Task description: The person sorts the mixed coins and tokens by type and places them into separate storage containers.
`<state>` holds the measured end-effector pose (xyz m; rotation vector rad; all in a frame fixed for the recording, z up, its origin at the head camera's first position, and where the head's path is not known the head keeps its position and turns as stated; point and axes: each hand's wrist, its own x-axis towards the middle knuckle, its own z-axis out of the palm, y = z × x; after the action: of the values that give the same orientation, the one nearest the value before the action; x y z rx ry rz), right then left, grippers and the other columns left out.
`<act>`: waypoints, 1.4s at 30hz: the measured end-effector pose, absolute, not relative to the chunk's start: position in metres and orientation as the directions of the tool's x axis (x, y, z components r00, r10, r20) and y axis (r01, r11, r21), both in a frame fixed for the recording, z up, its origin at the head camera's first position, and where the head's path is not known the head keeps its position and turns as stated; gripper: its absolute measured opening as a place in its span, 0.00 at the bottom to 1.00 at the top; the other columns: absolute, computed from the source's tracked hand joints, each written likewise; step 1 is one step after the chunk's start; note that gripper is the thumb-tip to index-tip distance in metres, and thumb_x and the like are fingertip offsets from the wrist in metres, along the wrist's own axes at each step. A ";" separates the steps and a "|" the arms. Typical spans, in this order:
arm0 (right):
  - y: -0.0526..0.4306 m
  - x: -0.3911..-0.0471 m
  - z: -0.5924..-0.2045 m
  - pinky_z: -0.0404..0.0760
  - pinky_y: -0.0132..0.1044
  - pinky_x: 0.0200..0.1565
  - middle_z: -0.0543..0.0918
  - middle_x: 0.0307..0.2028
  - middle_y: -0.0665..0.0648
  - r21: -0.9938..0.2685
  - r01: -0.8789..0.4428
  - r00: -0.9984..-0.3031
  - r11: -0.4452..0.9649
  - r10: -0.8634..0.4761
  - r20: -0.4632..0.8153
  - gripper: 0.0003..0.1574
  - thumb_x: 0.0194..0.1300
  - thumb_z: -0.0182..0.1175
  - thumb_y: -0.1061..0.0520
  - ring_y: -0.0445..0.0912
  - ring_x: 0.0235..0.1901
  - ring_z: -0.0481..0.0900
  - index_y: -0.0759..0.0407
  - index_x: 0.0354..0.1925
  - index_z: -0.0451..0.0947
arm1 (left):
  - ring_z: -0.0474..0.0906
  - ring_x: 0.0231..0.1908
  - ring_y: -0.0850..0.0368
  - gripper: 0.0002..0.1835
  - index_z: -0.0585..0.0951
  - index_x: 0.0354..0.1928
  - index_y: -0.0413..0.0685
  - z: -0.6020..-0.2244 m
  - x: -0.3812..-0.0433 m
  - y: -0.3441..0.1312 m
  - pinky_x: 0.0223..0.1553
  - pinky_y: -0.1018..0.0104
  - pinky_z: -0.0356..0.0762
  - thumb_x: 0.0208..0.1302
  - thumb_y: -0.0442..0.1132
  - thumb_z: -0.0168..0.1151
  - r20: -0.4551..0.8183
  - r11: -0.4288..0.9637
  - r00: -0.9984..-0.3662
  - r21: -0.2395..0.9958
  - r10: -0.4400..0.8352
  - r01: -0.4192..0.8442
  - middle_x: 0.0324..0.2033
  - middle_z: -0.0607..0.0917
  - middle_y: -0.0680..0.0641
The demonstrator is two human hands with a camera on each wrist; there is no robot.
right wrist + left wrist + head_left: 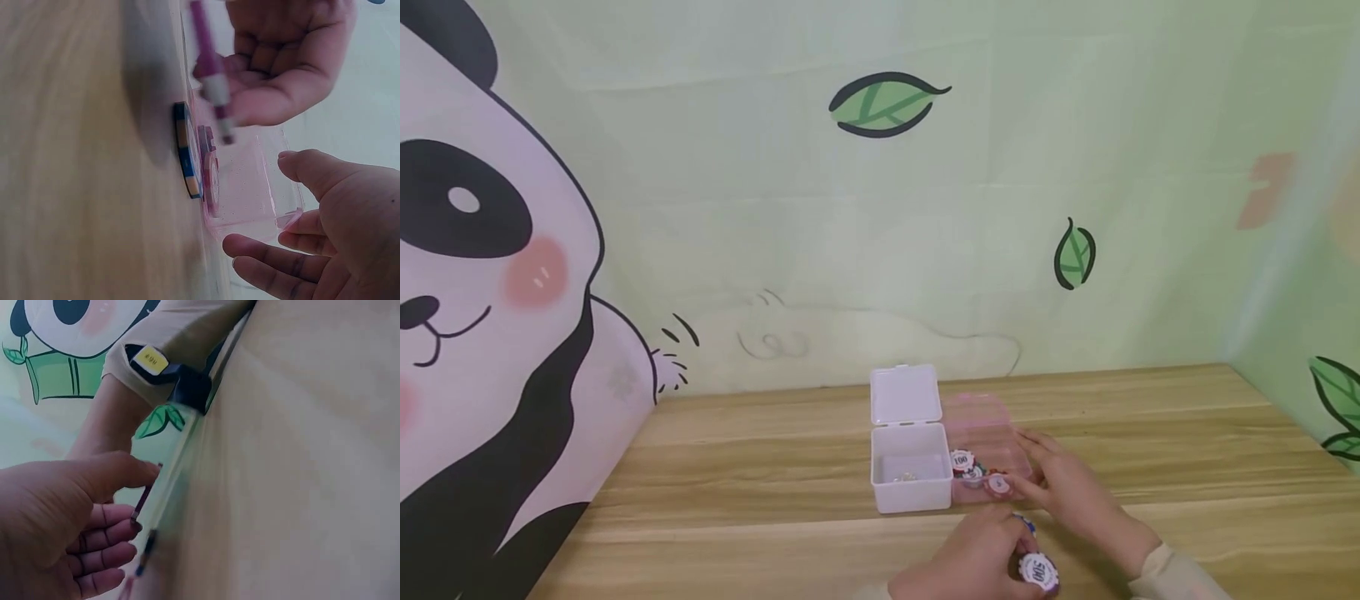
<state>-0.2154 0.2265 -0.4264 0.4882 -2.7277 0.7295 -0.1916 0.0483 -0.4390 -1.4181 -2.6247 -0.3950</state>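
My left hand (pixel 973 554) pinches a purple-and-white poker chip (pixel 1039 572) marked 500 between thumb and fingers, above the table's near side. In the right wrist view this chip (pixel 215 84) is edge-on and blurred. A blue-edged poker chip (pixel 186 150) lies flat on the table just in front of a clear pink box (pixel 977 412). Inside the pink box are several poker chips (pixel 962 460), one marked 100. My right hand (pixel 1078 487) touches the pink box's right side, its thumb and fingers spread about the corner.
Against the pink box's left side stands a white box (pixel 913 497) with its lid (pixel 906 395) raised. Some small shiny things (pixel 906 477) lie in it, too small to make out. Behind the wooden table (pixel 737 467) hangs a printed cloth backdrop (pixel 737 167).
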 end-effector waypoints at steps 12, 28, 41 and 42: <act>0.226 -0.215 -0.424 0.79 0.29 0.34 0.70 0.64 0.68 -0.434 -0.349 -0.925 0.831 -0.233 0.300 0.41 0.61 0.65 0.49 0.29 0.25 0.73 0.71 0.64 0.66 | 0.75 0.43 0.69 0.19 0.80 0.39 0.56 -0.421 -0.202 0.039 0.51 0.77 0.71 0.50 0.57 0.71 0.332 0.508 -0.498 0.062 0.801 0.859 0.36 0.80 0.62; 0.226 -0.216 -0.427 0.75 0.26 0.28 0.73 0.62 0.68 -0.459 -0.384 -0.909 0.802 -0.241 0.340 0.39 0.60 0.66 0.53 0.28 0.25 0.71 0.73 0.62 0.67 | 0.74 0.40 0.67 0.18 0.80 0.37 0.55 -0.408 -0.219 0.025 0.46 0.78 0.71 0.48 0.54 0.73 0.412 0.581 -0.570 0.114 0.711 0.806 0.35 0.80 0.60; 0.227 -0.216 -0.429 0.75 0.24 0.28 0.71 0.62 0.70 -0.462 -0.369 -0.914 0.807 -0.225 0.337 0.40 0.58 0.66 0.53 0.27 0.23 0.68 0.72 0.63 0.66 | 0.72 0.35 0.64 0.20 0.81 0.35 0.49 -0.401 -0.238 0.024 0.41 0.75 0.72 0.46 0.53 0.75 0.430 0.678 -0.673 0.171 0.602 0.715 0.32 0.79 0.56; 0.227 -0.217 -0.429 0.75 0.25 0.28 0.72 0.62 0.70 -0.461 -0.373 -0.912 0.805 -0.226 0.343 0.40 0.58 0.66 0.53 0.27 0.23 0.67 0.72 0.63 0.67 | 0.71 0.35 0.64 0.20 0.81 0.36 0.48 -0.401 -0.240 0.024 0.40 0.75 0.72 0.46 0.53 0.75 0.426 0.683 -0.679 0.173 0.598 0.710 0.32 0.79 0.55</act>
<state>-0.2165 0.2269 -0.4295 0.4603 -2.7209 0.7767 -0.2401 0.0242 -0.4006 -1.0299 -2.5611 -0.4674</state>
